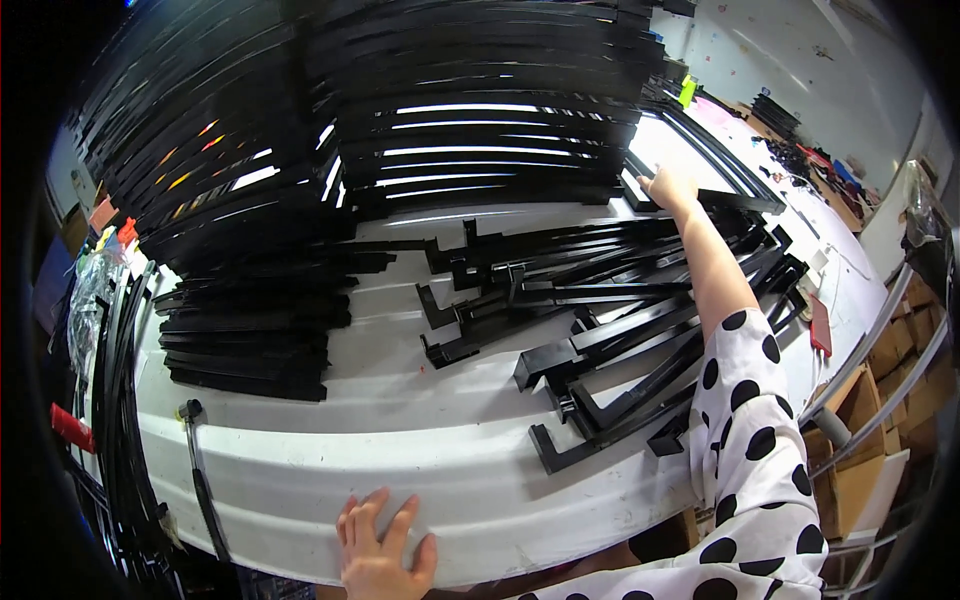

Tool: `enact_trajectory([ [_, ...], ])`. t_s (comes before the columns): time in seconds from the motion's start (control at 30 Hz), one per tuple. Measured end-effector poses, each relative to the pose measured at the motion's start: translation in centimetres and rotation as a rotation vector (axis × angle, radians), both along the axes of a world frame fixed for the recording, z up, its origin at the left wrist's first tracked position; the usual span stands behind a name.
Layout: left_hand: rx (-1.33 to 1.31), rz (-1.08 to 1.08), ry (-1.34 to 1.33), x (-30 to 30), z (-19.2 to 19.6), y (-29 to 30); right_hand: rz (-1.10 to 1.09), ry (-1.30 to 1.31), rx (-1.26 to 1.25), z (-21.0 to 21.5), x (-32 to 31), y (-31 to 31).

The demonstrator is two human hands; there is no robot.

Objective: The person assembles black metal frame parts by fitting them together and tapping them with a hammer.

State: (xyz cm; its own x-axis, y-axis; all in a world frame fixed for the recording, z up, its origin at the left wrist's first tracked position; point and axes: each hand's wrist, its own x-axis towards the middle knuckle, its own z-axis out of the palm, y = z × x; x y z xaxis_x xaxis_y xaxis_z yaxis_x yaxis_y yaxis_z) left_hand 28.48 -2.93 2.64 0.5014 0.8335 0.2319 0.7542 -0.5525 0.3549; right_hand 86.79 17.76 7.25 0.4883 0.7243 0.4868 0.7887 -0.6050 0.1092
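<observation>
My left hand [384, 553] lies palm down on the near edge of the white table [330, 470], its fingers spread and nothing in them. Far to the right, my right hand [670, 188] is at the corner of a black rectangular frame [735, 200], its fingers bent round the near rail; the fingertips are partly hidden. Under my right forearm lies a loose heap of black L-ended bars [610, 340], pointing various ways. A tall stack of black frames [490, 150] stands behind the heap.
A pile of black strips [250, 335] sits left of the heap. At the left edge lie a hammer [195, 450], long black strips [115, 400] and a red roll [72, 428]. A red phone-like object [820, 327] is at the right edge, beside metal tubing [880, 390] and cardboard boxes [910, 370].
</observation>
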Motion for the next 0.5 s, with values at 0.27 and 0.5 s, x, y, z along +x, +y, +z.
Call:
enact_trajectory([
  [0.27, -0.013, -0.007, 0.013, -0.3, -0.2, 0.0, 0.020, -0.024, -0.009, -1.4, 1.4, -0.1],
  [0.5, 0.010, -0.018, 0.016, -0.4, -0.2, 0.1, -0.020, 0.016, 0.179, -2.2, 1.4, -0.8],
])
